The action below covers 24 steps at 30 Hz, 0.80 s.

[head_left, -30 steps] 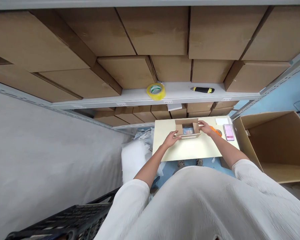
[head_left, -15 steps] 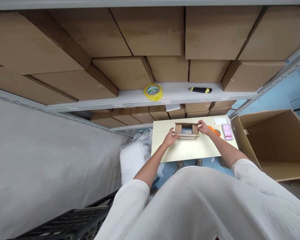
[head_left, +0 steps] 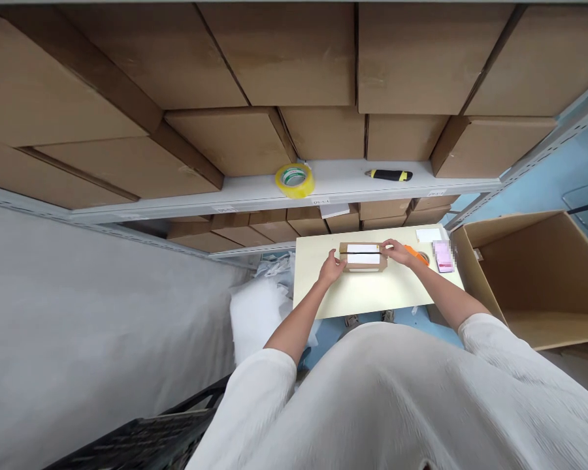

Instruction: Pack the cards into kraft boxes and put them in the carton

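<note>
The box [head_left: 362,259] sits on the pale table [head_left: 372,295], toward its far edge, with its white-topped flaps folded over and a dark seam between them. The left hand [head_left: 331,269] cups the left end, thumb at the near corner; from where I stand I cannot tell whether those fingers grip or merely rest there. The right hand [head_left: 396,252] has its fingertips closed on the far right corner. Held from opposite ends like this, the box probably cannot skid or turn, and the flaps seem pressed level.

Just beyond the right wrist lies an orange thing [head_left: 412,250], then a pink phone [head_left: 443,256], both to the right, likely so the middle has room. On the shelf [head_left: 338,171] beyond, yellow tape [head_left: 298,190] and a knife [head_left: 389,175] lie near the front edge, presumably for easy reach.
</note>
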Available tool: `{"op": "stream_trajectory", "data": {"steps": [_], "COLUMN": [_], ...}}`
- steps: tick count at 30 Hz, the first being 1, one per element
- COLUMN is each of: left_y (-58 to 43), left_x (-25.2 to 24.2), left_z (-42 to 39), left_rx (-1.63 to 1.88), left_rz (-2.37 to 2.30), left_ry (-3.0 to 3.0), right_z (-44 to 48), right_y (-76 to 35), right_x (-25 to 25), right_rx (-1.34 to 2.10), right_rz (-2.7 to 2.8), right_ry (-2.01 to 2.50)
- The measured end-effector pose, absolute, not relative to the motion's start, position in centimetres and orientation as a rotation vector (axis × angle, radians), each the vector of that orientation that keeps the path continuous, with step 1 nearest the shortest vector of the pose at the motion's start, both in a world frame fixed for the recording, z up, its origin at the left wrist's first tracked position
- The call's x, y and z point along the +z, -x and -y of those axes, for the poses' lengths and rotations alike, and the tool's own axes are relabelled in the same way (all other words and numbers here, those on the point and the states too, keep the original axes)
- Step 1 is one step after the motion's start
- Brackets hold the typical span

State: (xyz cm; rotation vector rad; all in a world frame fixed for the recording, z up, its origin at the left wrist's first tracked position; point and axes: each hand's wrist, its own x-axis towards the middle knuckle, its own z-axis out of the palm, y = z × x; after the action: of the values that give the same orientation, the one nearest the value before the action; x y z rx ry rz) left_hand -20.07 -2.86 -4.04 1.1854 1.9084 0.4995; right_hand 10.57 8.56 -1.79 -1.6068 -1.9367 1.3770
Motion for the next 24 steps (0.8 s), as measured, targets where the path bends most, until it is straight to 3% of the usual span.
{"op": "stream_trajectory", "data": {"steps": [8,15,24], "left_y": [18.1,16.4,15.4], "left_x": [-3.8,-4.3,-4.2], "left_z": [2.9,4.0,4.9], "left_rx": [0.509,0.332,0.227], "left_rz": [-1.847,-1.835,-1.935], "left_ry": [-1.74,-1.774,-1.871], "right_z": [-7.3,-6.6,-5.3], "right_y": [-10.4,-11.0,-19.9], "right_x": [-3.3,-4.1,-5.7], "right_rx": [1.33,1.235,0.743], "right_rz": [2.011,1.994,1.996], "right_ry": [1.565,1.535,2.152]}}
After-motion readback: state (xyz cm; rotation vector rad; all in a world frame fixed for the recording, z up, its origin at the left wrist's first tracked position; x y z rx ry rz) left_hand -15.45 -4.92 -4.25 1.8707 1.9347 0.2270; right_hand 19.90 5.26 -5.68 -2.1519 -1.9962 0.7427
